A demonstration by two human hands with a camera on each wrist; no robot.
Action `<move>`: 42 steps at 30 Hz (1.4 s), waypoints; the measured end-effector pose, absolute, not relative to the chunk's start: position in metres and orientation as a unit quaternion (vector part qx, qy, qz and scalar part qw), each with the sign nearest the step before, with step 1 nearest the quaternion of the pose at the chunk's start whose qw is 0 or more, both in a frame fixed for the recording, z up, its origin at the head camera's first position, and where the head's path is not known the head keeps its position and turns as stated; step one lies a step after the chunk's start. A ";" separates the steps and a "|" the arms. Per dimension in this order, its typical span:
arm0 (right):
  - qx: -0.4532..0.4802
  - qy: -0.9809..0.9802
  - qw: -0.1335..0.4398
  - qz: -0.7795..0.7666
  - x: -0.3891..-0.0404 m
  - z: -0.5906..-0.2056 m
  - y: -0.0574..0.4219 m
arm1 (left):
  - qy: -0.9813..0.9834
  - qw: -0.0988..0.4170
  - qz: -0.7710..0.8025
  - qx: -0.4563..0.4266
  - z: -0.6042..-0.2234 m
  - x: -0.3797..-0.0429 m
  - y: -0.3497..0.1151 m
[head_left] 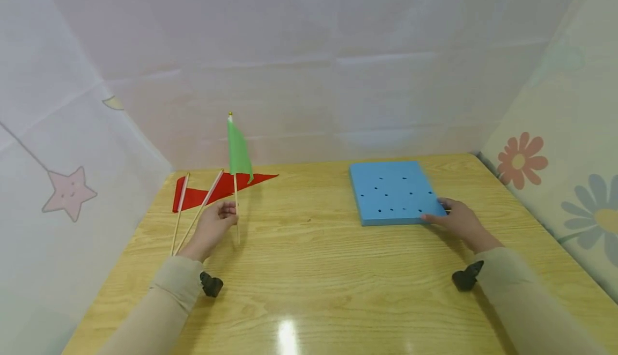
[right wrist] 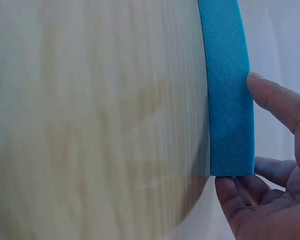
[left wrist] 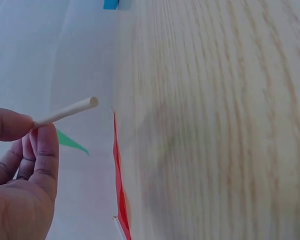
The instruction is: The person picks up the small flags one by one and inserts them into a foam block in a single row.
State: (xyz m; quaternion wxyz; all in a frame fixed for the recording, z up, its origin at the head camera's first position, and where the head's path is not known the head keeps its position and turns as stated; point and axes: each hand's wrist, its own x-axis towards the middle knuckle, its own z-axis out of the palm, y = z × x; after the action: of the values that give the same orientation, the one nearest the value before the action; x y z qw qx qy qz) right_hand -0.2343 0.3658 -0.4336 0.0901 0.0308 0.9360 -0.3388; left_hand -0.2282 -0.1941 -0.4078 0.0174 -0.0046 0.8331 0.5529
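Observation:
My left hand (head_left: 216, 223) pinches the thin wooden stick of a small green flag (head_left: 238, 151) between thumb and fingertips. The flag stands upright, its gold-tipped end at the top. In the left wrist view, the stick's bare lower end (left wrist: 82, 107) juts out past the fingers. At the right, my right hand (head_left: 458, 220) grips the near right corner of a blue foam block (head_left: 393, 202) dotted with small holes. Its thumb lies on the block's top, and the other fingers curl against the side. The right wrist view shows the block's smooth blue edge (right wrist: 229, 100) flat against the table.
Two red pennants (head_left: 222, 187) on wooden sticks lie on the wood-grain table (head_left: 309, 269) beside and behind my left hand. A pale cloth backdrop (head_left: 289, 76) rises behind the table, with printed flowers on the right and a star on the left.

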 end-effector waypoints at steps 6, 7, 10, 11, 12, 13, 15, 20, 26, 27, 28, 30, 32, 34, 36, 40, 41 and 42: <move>0.007 0.939 0.078 -0.334 -0.238 -0.436 0.345 | 0.837 -0.015 0.547 0.006 -0.404 -0.233 -0.191; 0.003 0.940 0.075 -0.333 -0.238 -0.436 0.340 | 0.837 -0.021 0.547 0.007 -0.403 -0.233 -0.189; -0.003 0.939 0.073 -0.335 -0.240 -0.437 0.326 | 0.840 -0.034 0.542 0.004 -0.401 -0.235 -0.184; -0.004 0.938 0.073 -0.338 -0.240 -0.437 0.321 | 0.841 -0.036 0.540 0.002 -0.400 -0.236 -0.183; -0.004 0.937 0.073 -0.341 -0.241 -0.437 0.316 | 0.840 -0.037 0.541 -0.001 -0.400 -0.236 -0.181; -0.004 0.936 0.074 -0.344 -0.240 -0.436 0.312 | 0.841 -0.038 0.539 -0.001 -0.400 -0.237 -0.180; -0.003 0.934 0.072 -0.349 -0.241 -0.435 0.302 | 0.841 -0.037 0.540 -0.002 -0.401 -0.238 -0.178; -0.007 0.932 0.067 -0.356 -0.242 -0.434 0.282 | 0.837 -0.044 0.545 0.006 -0.402 -0.239 -0.176; -0.010 0.931 0.063 -0.360 -0.242 -0.437 0.265 | 0.845 -0.059 0.531 0.007 -0.402 -0.239 -0.171; -0.010 0.930 0.062 -0.362 -0.243 -0.437 0.262 | 0.846 -0.063 0.530 0.006 -0.402 -0.240 -0.170; -0.010 0.930 0.060 -0.363 -0.243 -0.438 0.261 | 0.846 -0.068 0.529 0.006 -0.402 -0.240 -0.168; -0.009 0.928 0.056 -0.369 -0.243 -0.439 0.257 | 0.844 -0.074 0.532 0.006 -0.401 -0.241 -0.165; -0.012 0.926 0.054 -0.373 -0.244 -0.440 0.253 | 0.841 -0.077 0.535 0.006 -0.401 -0.243 -0.162; -0.019 0.928 0.051 -0.369 -0.245 -0.441 0.249 | 0.840 -0.076 0.537 0.007 -0.402 -0.243 -0.159; -0.028 0.930 0.052 -0.362 -0.247 -0.442 0.245 | 0.840 -0.075 0.538 0.009 -0.403 -0.244 -0.156; -0.037 0.937 0.057 -0.343 -0.248 -0.442 0.241 | 0.838 -0.075 0.541 0.015 -0.403 -0.245 -0.152; -0.038 0.938 0.058 -0.339 -0.248 -0.442 0.241 | 0.838 -0.077 0.540 0.016 -0.403 -0.245 -0.151; -0.037 0.939 0.058 -0.337 -0.249 -0.441 0.240 | 0.837 -0.078 0.541 0.017 -0.403 -0.246 -0.150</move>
State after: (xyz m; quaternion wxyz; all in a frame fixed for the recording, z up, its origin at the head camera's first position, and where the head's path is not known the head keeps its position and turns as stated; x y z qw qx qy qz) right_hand -0.2485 0.2398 -0.4415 0.0579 -0.0373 0.9389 -0.3371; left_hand -0.2455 -0.1498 -0.4027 -0.0780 0.0169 0.8371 0.5412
